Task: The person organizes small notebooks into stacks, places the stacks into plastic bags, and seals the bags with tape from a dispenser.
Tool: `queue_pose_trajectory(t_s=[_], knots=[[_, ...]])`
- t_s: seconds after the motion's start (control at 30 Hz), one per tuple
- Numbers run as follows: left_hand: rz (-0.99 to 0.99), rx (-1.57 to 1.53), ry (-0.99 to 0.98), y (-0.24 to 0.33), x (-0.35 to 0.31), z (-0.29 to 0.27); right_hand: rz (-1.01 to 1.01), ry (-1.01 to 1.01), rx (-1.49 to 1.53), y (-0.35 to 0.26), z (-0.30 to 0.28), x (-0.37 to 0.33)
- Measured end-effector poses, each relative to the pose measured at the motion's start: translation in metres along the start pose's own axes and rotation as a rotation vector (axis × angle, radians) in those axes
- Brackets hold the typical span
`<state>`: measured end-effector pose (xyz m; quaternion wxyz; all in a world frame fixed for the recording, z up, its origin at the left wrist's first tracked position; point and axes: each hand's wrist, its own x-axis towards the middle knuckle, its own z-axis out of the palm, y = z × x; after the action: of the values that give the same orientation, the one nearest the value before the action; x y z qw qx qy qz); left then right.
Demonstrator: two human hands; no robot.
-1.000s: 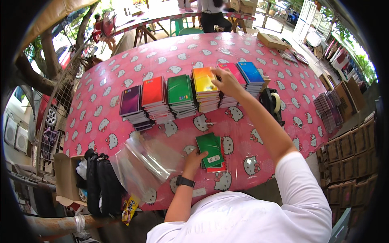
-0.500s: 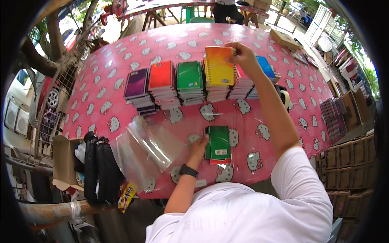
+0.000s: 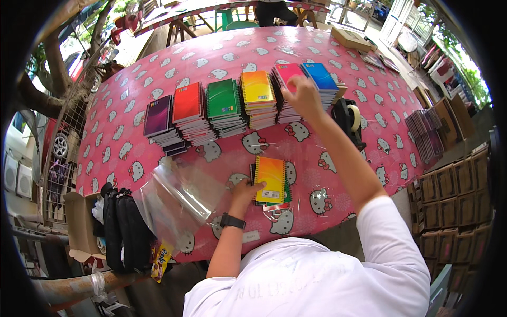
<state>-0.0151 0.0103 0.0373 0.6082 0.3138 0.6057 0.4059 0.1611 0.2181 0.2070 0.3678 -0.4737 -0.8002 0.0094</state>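
Note:
My left hand (image 3: pixel 244 194) grips a small pile of spiral notebooks lying near me, its thumb on the top one, a yellow notebook (image 3: pixel 270 177). Green, dark and red edges show beneath it. My right hand (image 3: pixel 305 99) is over the pink notebook stack (image 3: pixel 285 73), thumb and forefinger apart at the top cover; its other fingers are partly hidden. Beside that stack, in a row, stand a purple stack (image 3: pixel 158 116), a red stack (image 3: pixel 186 103), a green stack (image 3: pixel 222 99), a yellow stack (image 3: pixel 257 87) and a blue stack (image 3: pixel 319 77).
Clear plastic sheets (image 3: pixel 182 195) lie left of my left hand. A black tape dispenser (image 3: pixel 346 120) stands right of the stacks. Black pouches (image 3: pixel 125 227) and an open carton (image 3: pixel 80 222) are at the near left. More purple notebooks (image 3: pixel 424 132) sit at the right edge; brown boxes (image 3: pixel 454 198) beyond.
A yellow notebook that my right hand held over the yellow stack now lies on the small pile, covering the green one. My right hand has moved to the pink stack.

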Motion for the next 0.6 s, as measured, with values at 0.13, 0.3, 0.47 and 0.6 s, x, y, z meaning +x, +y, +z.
queue_pose_trajectory(t_s=[0.13,0.3,0.47,0.6], knots=[[0.127,0.053,0.125,0.005,-0.007,0.006,0.261,-0.372,-0.502,-0.015,0.013,0.054],[0.101,-0.049,0.06,0.003,-0.007,0.008,0.212,-0.312,-0.372,0.011,-0.003,0.074],[0.156,-0.057,0.111,-0.028,0.007,-0.006,0.367,-0.123,0.983,0.015,-0.025,-0.043],[-0.169,-0.472,-0.002,0.002,-0.001,0.01,0.685,-0.317,0.708,-0.014,0.01,-0.199]])
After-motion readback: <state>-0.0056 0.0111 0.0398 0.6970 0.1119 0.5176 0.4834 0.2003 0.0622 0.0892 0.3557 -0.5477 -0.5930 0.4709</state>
